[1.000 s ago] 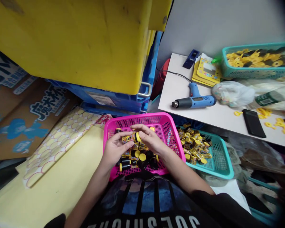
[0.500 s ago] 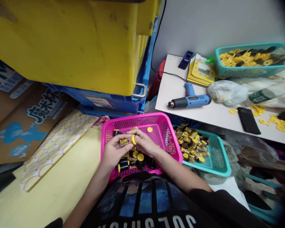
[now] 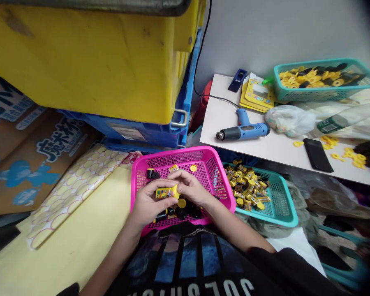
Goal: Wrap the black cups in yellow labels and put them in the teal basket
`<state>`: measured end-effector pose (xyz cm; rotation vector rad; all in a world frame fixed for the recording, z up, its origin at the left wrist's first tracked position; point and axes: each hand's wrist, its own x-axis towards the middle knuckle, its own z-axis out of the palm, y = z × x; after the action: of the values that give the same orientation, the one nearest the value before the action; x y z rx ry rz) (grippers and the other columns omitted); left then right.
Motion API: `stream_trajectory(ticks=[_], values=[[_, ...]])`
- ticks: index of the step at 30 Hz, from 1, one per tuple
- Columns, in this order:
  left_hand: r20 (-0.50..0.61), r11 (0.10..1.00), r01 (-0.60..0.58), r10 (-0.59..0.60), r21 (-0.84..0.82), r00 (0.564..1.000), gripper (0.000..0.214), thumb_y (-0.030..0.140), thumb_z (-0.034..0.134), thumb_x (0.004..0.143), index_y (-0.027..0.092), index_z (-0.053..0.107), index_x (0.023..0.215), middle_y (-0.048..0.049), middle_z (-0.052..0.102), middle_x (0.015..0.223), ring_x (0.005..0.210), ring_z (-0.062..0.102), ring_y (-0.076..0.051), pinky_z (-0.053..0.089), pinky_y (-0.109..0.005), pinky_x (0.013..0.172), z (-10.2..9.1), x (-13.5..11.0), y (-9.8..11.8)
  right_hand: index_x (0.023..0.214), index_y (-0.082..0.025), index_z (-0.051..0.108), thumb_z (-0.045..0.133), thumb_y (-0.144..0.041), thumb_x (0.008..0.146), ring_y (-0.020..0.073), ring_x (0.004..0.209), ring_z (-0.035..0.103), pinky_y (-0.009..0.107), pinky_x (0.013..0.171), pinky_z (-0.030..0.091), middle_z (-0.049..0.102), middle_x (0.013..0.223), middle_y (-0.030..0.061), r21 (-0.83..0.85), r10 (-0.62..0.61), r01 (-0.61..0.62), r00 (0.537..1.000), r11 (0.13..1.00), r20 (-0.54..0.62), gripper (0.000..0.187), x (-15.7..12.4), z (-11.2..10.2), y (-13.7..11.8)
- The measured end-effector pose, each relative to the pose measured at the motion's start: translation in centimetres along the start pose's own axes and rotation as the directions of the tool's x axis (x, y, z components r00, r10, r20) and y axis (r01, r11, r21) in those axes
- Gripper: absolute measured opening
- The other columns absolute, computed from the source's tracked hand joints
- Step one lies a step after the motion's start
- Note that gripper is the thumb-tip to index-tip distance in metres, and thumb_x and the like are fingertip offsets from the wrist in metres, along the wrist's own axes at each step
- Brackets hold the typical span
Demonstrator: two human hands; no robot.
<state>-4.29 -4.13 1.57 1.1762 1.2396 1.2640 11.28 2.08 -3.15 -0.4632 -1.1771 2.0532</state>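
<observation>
Above the pink basket [image 3: 214, 154], both hands meet around one small yellow labelled bottle [image 3: 165, 194]. My left hand [image 3: 146, 201] is closed on its body, the thumb along the near side. Fingers of my right hand [image 3: 193, 190] are curled against the yellow cap end. Inside the basket lie several black bottles with yellow caps, partly hidden under my hands. A loose yellow cap [image 3: 193, 168] rests near the far side, and black pieces [image 3: 153, 174] lie by the left wall.
A teal basket [image 3: 283, 201] of small yellow bottles stands right of the pink one. On the white table are a blue heat gun [image 3: 246, 131], a black phone [image 3: 318, 155], yellow rings and another teal basket [image 3: 323, 95]. Stacked yellow crates [image 3: 95, 65] rise at the left.
The held bottle has shifted slightly lower, and its label shows a different side. Both hands stay closed around it. The view has turned slightly.
</observation>
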Motion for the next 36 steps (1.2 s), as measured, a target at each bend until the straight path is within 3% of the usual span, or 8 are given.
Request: stream_trajectory(ticks=[10, 15, 17, 20, 23, 27, 31, 36], values=[[0.181, 0.755, -0.457, 0.424, 0.471, 0.887, 0.038, 0.025, 0.076, 0.076, 0.029, 0.069, 0.113, -0.0081, 0.056, 0.122, 0.109, 0.059, -0.024, 0.053, -0.043, 0.094, 2.2, 1.2, -1.0, 0.105, -0.023, 0.062, 0.07, -0.047, 0.079, 0.0171, 0.084, 0.063, 0.031, 0.074, 0.052, 0.066, 0.098, 0.0037, -0.493, -0.155, 0.003, 0.951, 0.87, -0.267, 0.037, -4.5, -0.4, -3.4], [0.19, 0.801, -0.343, 0.286, 0.491, 0.939, 0.039, 0.03, 0.066, 0.085, 0.028, 0.062, 0.123, -0.0074, 0.053, 0.13, 0.104, 0.062, -0.02, 0.054, -0.042, 0.093, 1.3, 1.8, -1.8, 0.104, -0.019, 0.065, 0.061, -0.041, 0.085, 0.0239, 0.089, 0.063, 0.042, 0.082, 0.049, 0.068, 0.104, 0.0112, -0.824, -0.562, -0.503, 0.615, 0.261, -0.554, 0.029, -12.7, -5.6, -9.2], [0.099, 0.848, -0.241, 0.221, 0.472, 0.97, 0.026, 0.029, 0.061, 0.088, 0.026, 0.067, 0.114, -0.0055, 0.06, 0.122, 0.095, 0.064, -0.017, 0.056, -0.036, 0.087, 0.2, 2.0, -2.2, 0.103, -0.016, 0.066, 0.062, -0.041, 0.082, 0.0312, 0.097, 0.061, 0.051, 0.09, 0.044, 0.068, 0.102, 0.0156, -0.737, -0.546, -0.676, 0.624, -0.019, -0.558, 0.033, -14.6, -7.5, -10.5], [-0.014, 0.891, -0.146, 0.169, 0.43, 0.986, 0.02, 0.03, 0.059, 0.089, 0.023, 0.07, 0.103, -0.0045, 0.067, 0.111, 0.098, 0.064, -0.018, 0.056, -0.032, 0.084, -0.9, 2.2, -2.4, 0.101, -0.015, 0.067, 0.056, -0.038, 0.087, 0.0315, 0.101, 0.06, 0.047, 0.093, 0.044, 0.069, 0.103, 0.0174, -0.747, -0.387, -0.648, 0.734, -0.15, -0.558, 0.029, -13.9, -7.8, -10.0], [-0.044, 0.89, -0.121, 0.156, 0.439, 0.987, 0.019, 0.032, 0.059, 0.088, 0.023, 0.072, 0.099, -0.0045, 0.069, 0.108, 0.102, 0.064, -0.02, 0.055, -0.033, 0.087, -1.1, 2.0, -2.2, 0.105, -0.018, 0.068, 0.055, -0.036, 0.09, 0.0264, 0.101, 0.062, 0.038, 0.091, 0.046, 0.07, 0.104, 0.0129, -0.893, 0.044, -0.43, 0.898, -0.131, -0.438, 0.027, -10.6, -5.6, -7.4], [-0.005, 0.865, -0.113, 0.133, 0.488, 0.991, 0.019, 0.033, 0.059, 0.087, 0.025, 0.073, 0.098, -0.0041, 0.071, 0.106, 0.104, 0.064, -0.021, 0.054, -0.035, 0.089, -1.9, 1.7, -2.2, 0.118, -0.016, 0.064, 0.068, -0.035, 0.081, 0.0331, 0.111, 0.057, 0.046, 0.096, 0.042, 0.067, 0.113, 0.0164, -0.92, 0.471, -0.237, 0.803, -0.311, -0.366, 0.042, -7.0, -3.2, -4.0], [-0.119, 0.845, -0.013, 0.091, 0.535, 0.989, 0.02, 0.035, 0.06, 0.087, 0.026, 0.073, 0.098, -0.0031, 0.072, 0.104, 0.097, 0.066, -0.021, 0.053, -0.032, 0.085, -4.6, 1.5, -3.0, 0.121, -0.014, 0.063, 0.065, -0.04, 0.082, 0.0373, 0.113, 0.057, 0.051, 0.095, 0.041, 0.066, 0.117, 0.0203, -0.892, 0.544, -0.207, 0.729, -0.403, -0.415, 0.046, -6.2, -3.5, -3.1], [-0.217, 0.801, 0.065, 0.082, 0.596, 0.973, 0.022, 0.036, 0.06, 0.087, 0.026, 0.073, 0.101, -0.0026, 0.073, 0.1, 0.087, 0.066, -0.019, 0.052, -0.029, 0.079, -6.7, 1.7, -3.5, 0.114, -0.016, 0.066, 0.053, -0.032, 0.09, 0.028, 0.104, 0.064, 0.037, 0.088, 0.047, 0.07, 0.109, 0.0149, -0.922, 0.515, -0.258, 0.77, -0.289, -0.377, 0.031, -4.7, -5.4, -3.3]])
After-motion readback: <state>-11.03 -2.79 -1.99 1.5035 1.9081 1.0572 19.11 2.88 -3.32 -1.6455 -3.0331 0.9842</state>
